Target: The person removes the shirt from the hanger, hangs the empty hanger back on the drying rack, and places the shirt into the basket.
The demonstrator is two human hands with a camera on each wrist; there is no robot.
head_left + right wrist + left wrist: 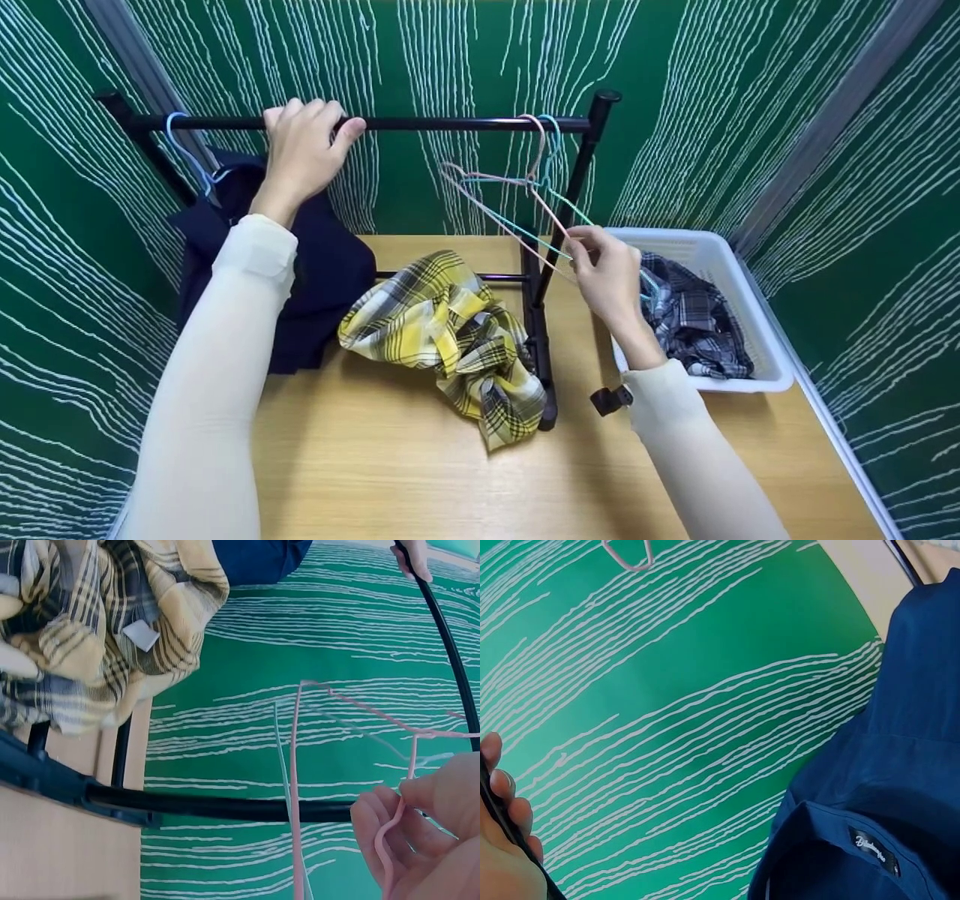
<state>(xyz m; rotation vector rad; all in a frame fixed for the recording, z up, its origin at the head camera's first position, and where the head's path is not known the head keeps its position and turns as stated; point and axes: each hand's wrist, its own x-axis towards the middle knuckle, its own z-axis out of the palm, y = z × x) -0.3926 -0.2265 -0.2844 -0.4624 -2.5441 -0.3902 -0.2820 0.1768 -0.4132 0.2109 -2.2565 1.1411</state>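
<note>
My left hand (304, 154) grips the black top bar (427, 124) of a garment rack, left of its middle. In the left wrist view its curled fingers (510, 799) show round the bar. With its fingertips my right hand (609, 274) pinches the shoulder of a pink hanger (296, 787), whose hook still sits over the bar at the right end. Just behind it a teal hanger (555, 150) hangs from the same bar. A navy garment (922, 727) with a label at its neck hangs on a blue hanger (180, 154) at the left end.
A yellow plaid shirt (442, 337) lies crumpled on the wooden table (420, 480), against the rack's right foot (547, 405). To the right stands a white basket (772, 367) with a dark plaid garment (697, 315) inside. Green walls (480, 60) with white lines enclose the table.
</note>
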